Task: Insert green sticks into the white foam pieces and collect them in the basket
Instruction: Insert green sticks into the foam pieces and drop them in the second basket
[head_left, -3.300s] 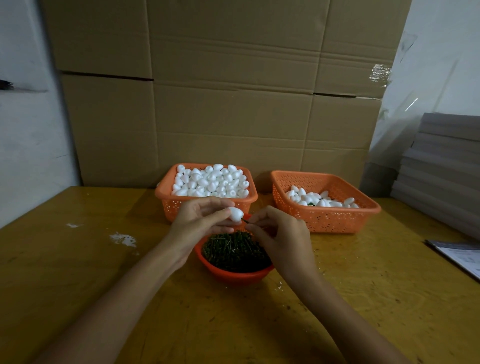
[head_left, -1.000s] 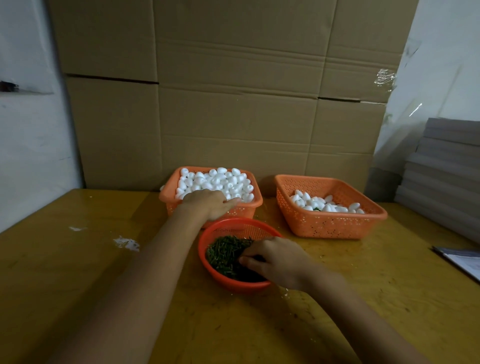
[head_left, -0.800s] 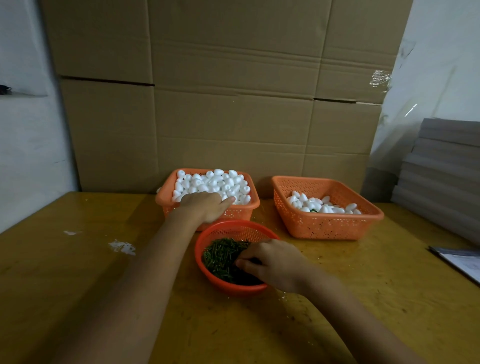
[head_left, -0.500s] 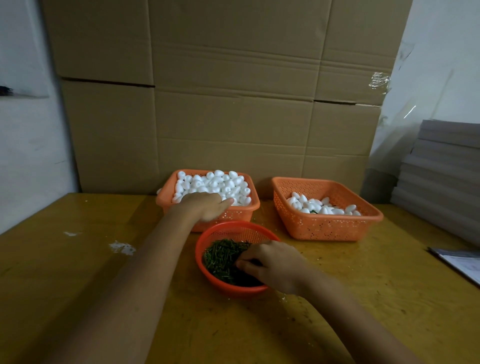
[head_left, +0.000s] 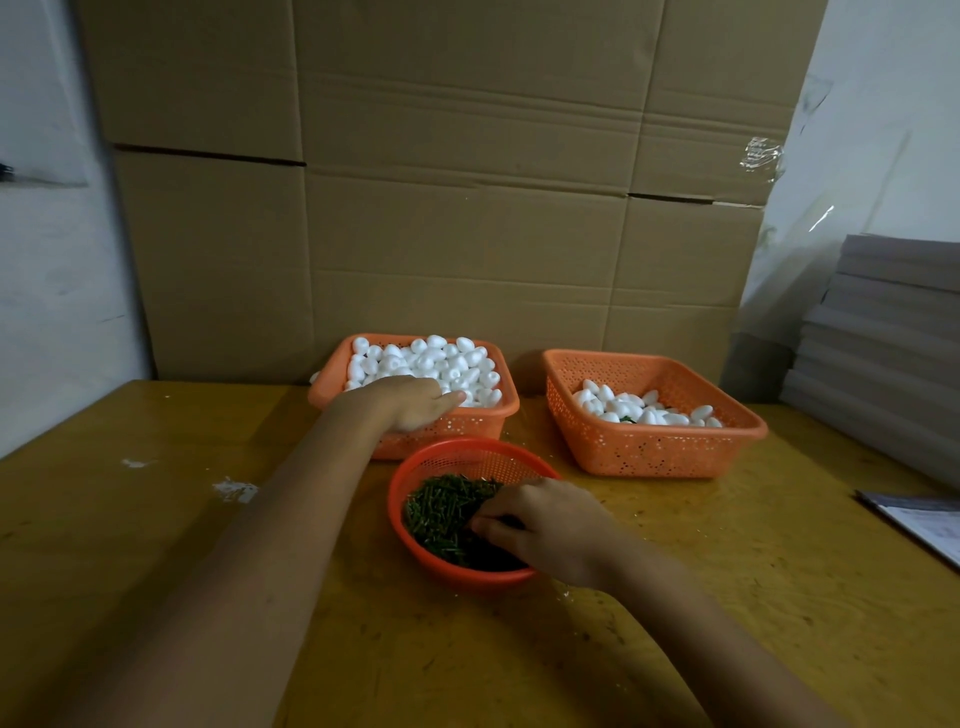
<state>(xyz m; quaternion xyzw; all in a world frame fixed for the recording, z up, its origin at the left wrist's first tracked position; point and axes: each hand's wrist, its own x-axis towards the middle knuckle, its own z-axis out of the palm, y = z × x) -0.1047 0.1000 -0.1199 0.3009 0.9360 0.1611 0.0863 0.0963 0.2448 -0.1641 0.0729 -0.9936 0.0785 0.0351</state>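
Crumbs (head_left: 236, 489) of white lie on the left side of the yellow table (head_left: 130, 545). They look like bits rubbed off the foam.

Next comes the left hand (head_left: 410, 402). It lies palm down in the full orange basket (head_left: 457, 434), on top of the white foam pieces (head_left: 436, 358). Its fingers dip in among them, most likely to pick one. I cannot tell if it has one yet, because the back of the hand hides the fingertips.

In the middle sits a round red bowl (head_left: 478, 460) with the green sticks (head_left: 441, 509). It is the nearest thing to the person, so both hands can meet over it.

The right hand (head_left: 550, 525) is in that bowl. Its fingers are bent and the tips poke into the pile of sticks. It may be pinching one, but the sticks are too thin and dark to be sure.

Further right is the second orange basket (head_left: 660, 457). It holds only a small heap of done pieces (head_left: 639, 410), with a bit of green showing. It stands beside the right hand, so a finished piece can be dropped in fast. Most of the job is left to do.

At the far right are stacked grey sheets (head_left: 883, 338) and a paper (head_left: 924, 525), well out of the way.
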